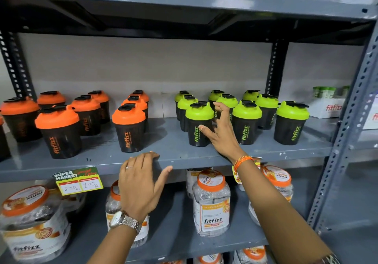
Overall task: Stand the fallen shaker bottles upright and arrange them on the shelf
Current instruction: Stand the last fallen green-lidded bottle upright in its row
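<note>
Several black shaker bottles with orange lids (pixel 128 126) stand upright on the left half of the grey shelf (pixel 167 147). On the right half stand several with green lids; none lies on its side. My right hand (pixel 222 132) is open, fingers spread, just right of the front green-lidded bottle (pixel 199 123), thumb close to its side. My left hand (pixel 141 182) rests flat on the shelf's front edge, holding nothing. A watch is on the left wrist, an orange thread on the right.
Clear jars with orange lids (pixel 211 200) stand on the shelf below. A yellow price tag (pixel 78 182) hangs from the shelf edge. A white box (pixel 329 108) with small green-capped bottles sits far right. Grey perforated uprights (pixel 347 124) frame the rack; plastic packs lie above.
</note>
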The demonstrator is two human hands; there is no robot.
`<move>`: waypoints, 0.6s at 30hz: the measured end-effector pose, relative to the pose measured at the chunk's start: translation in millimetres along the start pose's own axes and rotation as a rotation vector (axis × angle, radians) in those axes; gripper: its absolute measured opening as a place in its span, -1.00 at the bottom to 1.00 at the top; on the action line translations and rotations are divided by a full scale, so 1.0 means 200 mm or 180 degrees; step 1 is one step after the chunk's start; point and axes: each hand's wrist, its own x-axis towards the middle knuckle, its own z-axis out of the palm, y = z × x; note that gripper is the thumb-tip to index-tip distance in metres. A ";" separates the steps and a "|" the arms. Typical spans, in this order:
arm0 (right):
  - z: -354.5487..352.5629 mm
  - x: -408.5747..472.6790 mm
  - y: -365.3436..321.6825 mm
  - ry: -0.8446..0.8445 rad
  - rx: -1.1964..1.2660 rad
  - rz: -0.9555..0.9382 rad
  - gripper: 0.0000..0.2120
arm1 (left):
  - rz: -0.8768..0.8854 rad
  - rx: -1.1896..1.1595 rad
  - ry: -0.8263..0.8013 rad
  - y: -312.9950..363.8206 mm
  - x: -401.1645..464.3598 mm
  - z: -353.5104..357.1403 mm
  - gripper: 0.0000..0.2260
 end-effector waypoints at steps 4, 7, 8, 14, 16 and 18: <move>-0.15 -0.07 -0.02 0.0270 0.0477 -0.0034 -0.40 | -0.0485 -0.0590 -0.0384 0.10 0.17 -0.07 -0.64; -0.32 -0.15 0.00 0.1028 0.0526 -0.0299 -0.59 | -0.0897 -0.1759 -0.1135 0.17 0.37 -0.05 -0.50; -0.37 -0.17 0.01 0.1280 0.0551 -0.0302 -0.62 | -0.0985 -0.2043 -0.1422 0.19 0.44 -0.04 -0.43; -0.45 -0.17 0.18 0.1218 0.0214 0.0569 -0.29 | -0.1114 -0.3172 -0.2428 0.19 0.68 0.08 -0.26; -0.45 -0.13 0.24 0.0606 0.0223 0.0942 -0.09 | -0.1021 -0.3250 -0.2676 0.17 0.69 0.11 -0.27; -0.44 -0.09 0.27 0.0093 0.0253 0.1122 -0.03 | -0.0961 -0.3140 -0.2790 0.13 0.69 0.13 -0.27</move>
